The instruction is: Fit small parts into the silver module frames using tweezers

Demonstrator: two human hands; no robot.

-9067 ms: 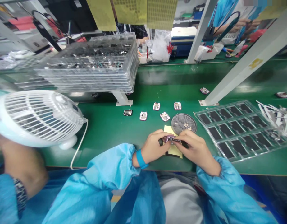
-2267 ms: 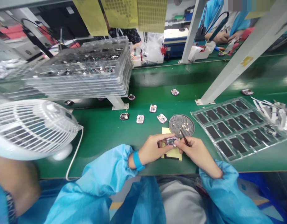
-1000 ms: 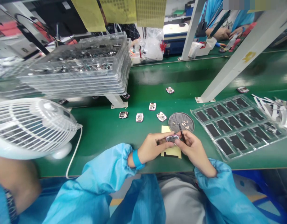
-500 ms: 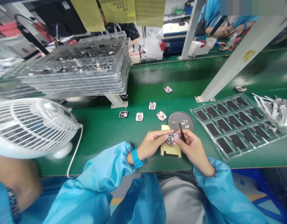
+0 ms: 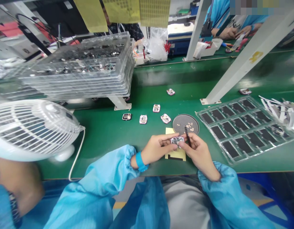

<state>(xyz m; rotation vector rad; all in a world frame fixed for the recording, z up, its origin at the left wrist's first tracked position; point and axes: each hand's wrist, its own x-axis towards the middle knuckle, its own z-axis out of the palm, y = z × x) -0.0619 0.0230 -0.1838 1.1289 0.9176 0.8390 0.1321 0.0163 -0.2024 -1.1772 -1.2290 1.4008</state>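
Both hands hold an opened smartwatch case point(image 5: 177, 140), its silvery inside showing, over a yellow paper pad point(image 5: 170, 130). My left hand point(image 5: 156, 148) pinches the left side of the case, thumb along its lower edge. On the right side, my right hand point(image 5: 197, 149) presses its thumb to the case while keeping a slim black tool point(image 5: 187, 135), perhaps tweezers, between its fingers. Just beyond lies a round grey perforated dish point(image 5: 179, 120) with small beige pieces point(image 5: 190, 127) on it. More watch cases point(image 5: 165, 118) lie to the left of the dish.
At right are a clear tray of dark rectangular screens point(image 5: 240, 123) and white strips point(image 5: 286, 113). A white fan point(image 5: 34, 127) and stacked clear trays point(image 5: 89, 70) occupy the left. A slanted metal post point(image 5: 237, 60) rises at right. Another person's hands point(image 5: 230, 32) work across the bench.
My left thumb has slid down to the case's lower edge, and the case appears tilted slightly differently. Watch cases on the far green strip have shifted slightly left.
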